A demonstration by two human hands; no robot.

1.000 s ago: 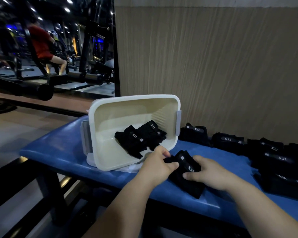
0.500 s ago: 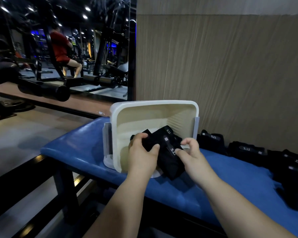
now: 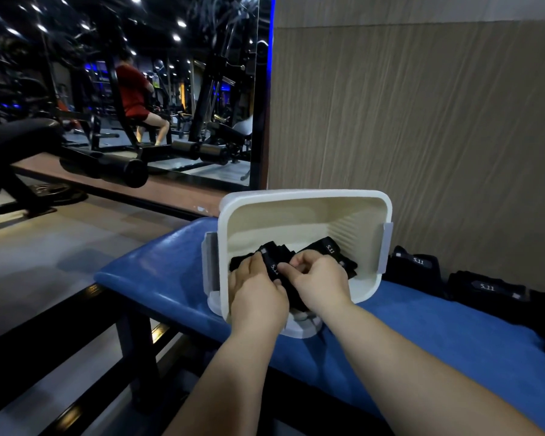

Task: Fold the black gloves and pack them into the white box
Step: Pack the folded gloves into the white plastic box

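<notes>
Two hands worked at the mouth of the white box, centre of frame. I logged the left hand and right hand both with fingers curled on one folded glove, pinching it from either side, neither hand slack. The glove sat between them, its upper part inside the box opening and its lower part hidden behind the hands.

Step in hand, as I judged it: packing, with the fold done and the glove going in. The next move would call for pressing it down beside the packed ones so the fold does not spring open, then letting go with both hands and reaching toward the right of frame for another.

Container notes:
- The box stood tilted on the blue bench, its opening facing the camera.
- One packed glove with a white label lay just right of the hands.
- Dark fabric showed left of the left hand. I could not tell whether it was a separate glove.
- Much of the pale inner wall was bare.
- Unpacked gloves lay in a row along the wood-grain wall, right of the box.
</notes>
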